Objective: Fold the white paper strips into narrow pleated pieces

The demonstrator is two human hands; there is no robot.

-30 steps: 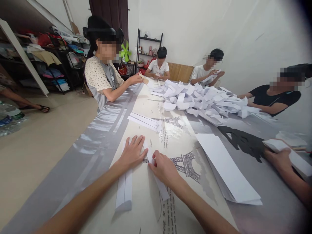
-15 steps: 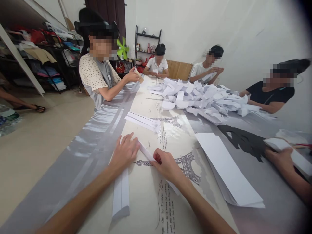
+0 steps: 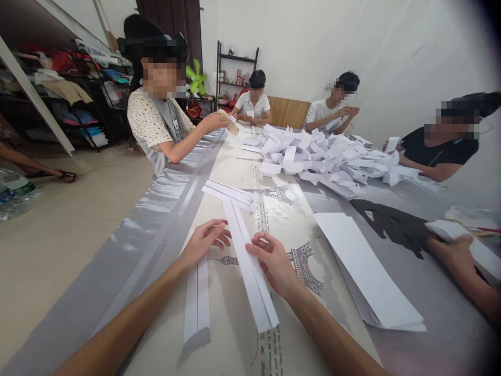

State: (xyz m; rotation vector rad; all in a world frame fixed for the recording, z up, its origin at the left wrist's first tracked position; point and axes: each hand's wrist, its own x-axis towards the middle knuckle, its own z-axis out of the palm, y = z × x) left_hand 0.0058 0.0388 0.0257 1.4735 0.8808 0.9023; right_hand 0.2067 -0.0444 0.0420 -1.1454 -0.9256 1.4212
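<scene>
A long white folded paper strip [image 3: 245, 261] slants across the middle of the printed tablecloth, raised a little, with its creased layers showing. My right hand [image 3: 276, 261] pinches its right edge between thumb and fingers. Just left of the strip is my left hand [image 3: 205, 241], fingers apart and slightly bent, with a small gap to the paper. A second folded paper strip [image 3: 196, 308] lies by my left wrist, its far end partly covered. Beyond my hands, more folded paper strips [image 3: 227, 193] rest together on the cloth.
Flat white sheets [image 3: 368, 271] are stacked to my right. Behind them lies a black cloth-like piece [image 3: 395, 224], beside a co-worker's hand [image 3: 454, 256] holding a white paper bundle. A big heap of folded papers [image 3: 321, 154] covers the far table. Several people sit around it.
The strip, earlier flat under both hands, is now lifted and turned to show its layers. My left hand has come off it, fingers opened; my right still grips it.
</scene>
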